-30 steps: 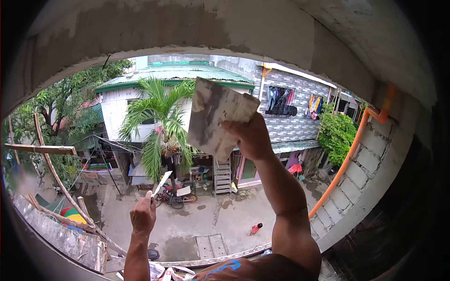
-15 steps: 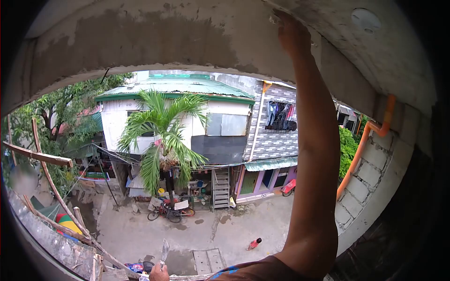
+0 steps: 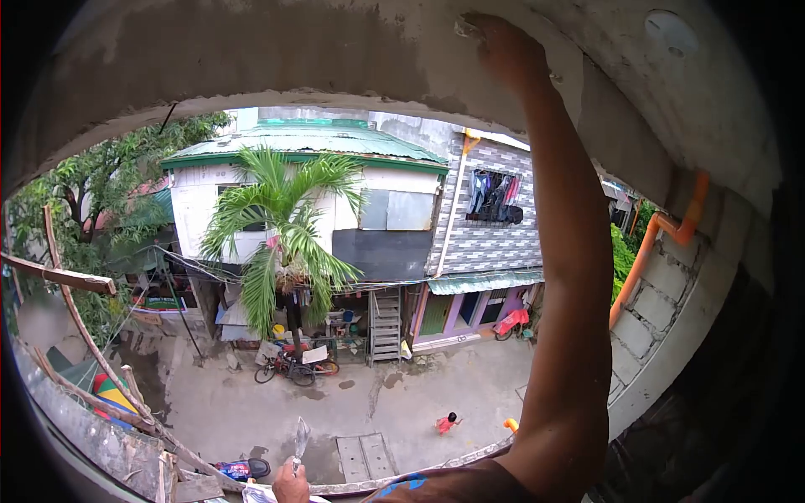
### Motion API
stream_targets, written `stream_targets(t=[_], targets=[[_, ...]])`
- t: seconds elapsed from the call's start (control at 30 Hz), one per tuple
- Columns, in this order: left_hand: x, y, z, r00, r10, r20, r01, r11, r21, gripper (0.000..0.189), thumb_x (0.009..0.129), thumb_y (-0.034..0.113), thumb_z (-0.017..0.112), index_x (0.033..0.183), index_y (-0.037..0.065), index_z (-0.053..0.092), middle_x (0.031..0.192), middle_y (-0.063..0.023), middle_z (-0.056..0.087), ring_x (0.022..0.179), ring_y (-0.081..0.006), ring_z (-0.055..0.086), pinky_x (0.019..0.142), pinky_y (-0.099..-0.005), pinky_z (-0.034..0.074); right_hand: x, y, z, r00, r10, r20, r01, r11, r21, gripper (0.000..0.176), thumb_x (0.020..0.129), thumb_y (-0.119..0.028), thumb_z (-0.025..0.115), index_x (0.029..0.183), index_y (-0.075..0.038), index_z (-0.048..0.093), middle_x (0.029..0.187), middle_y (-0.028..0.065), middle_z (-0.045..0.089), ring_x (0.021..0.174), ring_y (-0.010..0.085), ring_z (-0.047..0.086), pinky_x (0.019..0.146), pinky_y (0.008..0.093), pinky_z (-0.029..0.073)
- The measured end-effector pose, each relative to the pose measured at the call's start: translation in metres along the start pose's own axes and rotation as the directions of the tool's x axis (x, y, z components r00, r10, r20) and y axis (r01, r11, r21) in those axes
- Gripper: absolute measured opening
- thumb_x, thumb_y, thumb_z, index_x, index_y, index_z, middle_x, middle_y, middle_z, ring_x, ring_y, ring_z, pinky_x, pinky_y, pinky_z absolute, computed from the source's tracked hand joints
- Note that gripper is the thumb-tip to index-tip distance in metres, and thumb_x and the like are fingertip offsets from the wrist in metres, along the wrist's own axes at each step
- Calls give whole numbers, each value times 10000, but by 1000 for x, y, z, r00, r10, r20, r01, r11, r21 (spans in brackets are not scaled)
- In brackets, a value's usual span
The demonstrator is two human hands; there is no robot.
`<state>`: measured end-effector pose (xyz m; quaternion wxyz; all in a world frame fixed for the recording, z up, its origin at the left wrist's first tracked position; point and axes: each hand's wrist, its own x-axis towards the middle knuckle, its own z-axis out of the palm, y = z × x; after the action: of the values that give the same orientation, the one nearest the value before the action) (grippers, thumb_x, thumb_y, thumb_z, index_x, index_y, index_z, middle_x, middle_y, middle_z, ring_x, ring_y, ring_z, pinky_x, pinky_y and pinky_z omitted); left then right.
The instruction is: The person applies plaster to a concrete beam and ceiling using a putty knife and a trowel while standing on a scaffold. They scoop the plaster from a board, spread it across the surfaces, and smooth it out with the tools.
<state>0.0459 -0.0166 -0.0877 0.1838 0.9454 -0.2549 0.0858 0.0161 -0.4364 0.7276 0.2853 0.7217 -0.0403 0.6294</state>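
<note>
My right hand (image 3: 510,52) is raised high against the plastered concrete beam (image 3: 277,59). Its fingers are bunched together at the surface, with a small pale thing at their tips that is too unclear to name. Low in the view, my left hand (image 3: 290,484) is closed round the handle of a small trowel (image 3: 302,438), whose blade points up. Dark damp-looking patches cover part of the beam.
An orange pipe (image 3: 644,267) runs down the block wall (image 3: 656,295) at right. Wooden poles (image 3: 80,314) and a ledge (image 3: 92,457) stand at left. Below lies a street (image 3: 419,398) with a person (image 3: 447,423) and bicycles (image 3: 289,367).
My right hand has shifted left along the beam. The view has tilted and moved slightly, and my left hand with the trowel shows a little more at the bottom.
</note>
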Motion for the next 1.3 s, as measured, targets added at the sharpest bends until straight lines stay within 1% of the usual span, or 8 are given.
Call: stream_targets(t=[0.2, 0.3, 0.43, 0.53, 0.6, 0.8, 1.13, 1.3], targets=[[2, 4, 9, 994, -82, 70, 89, 990, -108, 268, 908, 246, 503, 915, 78, 711, 822, -199, 672, 746, -403, 636, 688, -538, 505, -127, -53, -16, 979, -203, 5, 202, 978, 46, 449, 774, -53, 678, 1200, -193, 648, 1156, 43, 680, 942, 260, 680, 830, 415, 559], [16, 6, 5, 942, 139, -306, -152, 988, -19, 310, 940, 259, 471, 1122, 107, 669, 877, -179, 687, 736, -386, 655, 643, -536, 508, -97, -60, -51, 992, -121, 37, 116, 987, 106, 466, 795, -66, 661, 1237, -204, 619, 1156, 49, 678, 967, 260, 676, 843, 415, 556], [9, -6, 6, 959, 137, -249, -139, 990, 10, 335, 953, 248, 466, 1214, 113, 628, 987, -181, 683, 845, -387, 654, 734, -530, 509, 5, -52, -46, 975, -128, -181, 142, 988, 67, 401, 840, -109, 582, 1225, -214, 630, 1116, 67, 681, 1001, 276, 673, 850, 426, 553], [-13, 16, -39, 955, 89, -283, -104, 994, -39, 329, 959, 248, 471, 1207, 108, 636, 1078, -198, 662, 986, -391, 619, 863, -522, 476, 59, -67, -51, 995, -20, -94, 31, 992, 124, 407, 847, -1, 519, 1216, -121, 644, 1207, 160, 651, 1106, 314, 627, 951, 423, 499], [-24, 25, -63, 979, -199, 49, 204, 926, -317, 335, 957, 256, 477, 1205, 103, 642, 1097, -209, 652, 1079, -399, 573, 947, -519, 427, 76, -72, -46, 999, 47, -13, -45, 990, 135, 387, 850, -8, 509, 1190, -112, 660, 1182, 181, 658, 1091, 337, 631, 942, 428, 501], [-27, 26, -71, 956, -287, -66, 236, 880, -413, 287, 895, 213, 598, 1125, 49, 640, 991, -208, 646, 939, -414, 603, 806, -499, 466, 42, -94, -26, 956, 40, 292, -6, 993, -117, 371, 841, -127, 563, 1194, -204, 647, 1080, 88, 682, 988, 292, 676, 840, 433, 553], [-7, 37, -127, 967, -185, -174, 99, 905, -413, 288, 892, 194, 614, 1118, 16, 632, 958, -209, 645, 889, -415, 617, 762, -495, 476, -109, -105, -43, 972, -214, -95, 231, 948, 220, 466, 761, -12, 660, 1210, -131, 624, 1072, 141, 688, 919, 326, 677, 814, 427, 550], [-45, -11, -89, 974, -115, 193, 143, 980, -138, 353, 904, 251, 576, 1240, 164, 642, 1186, -192, 626, 1097, -407, 556, 885, -486, 469, -105, 7, -53, 965, -31, -262, 68, 989, 133, 543, 751, 21, 636, 1260, -165, 607, 1160, 116, 671, 1028, 313, 647, 899, 450, 489]])
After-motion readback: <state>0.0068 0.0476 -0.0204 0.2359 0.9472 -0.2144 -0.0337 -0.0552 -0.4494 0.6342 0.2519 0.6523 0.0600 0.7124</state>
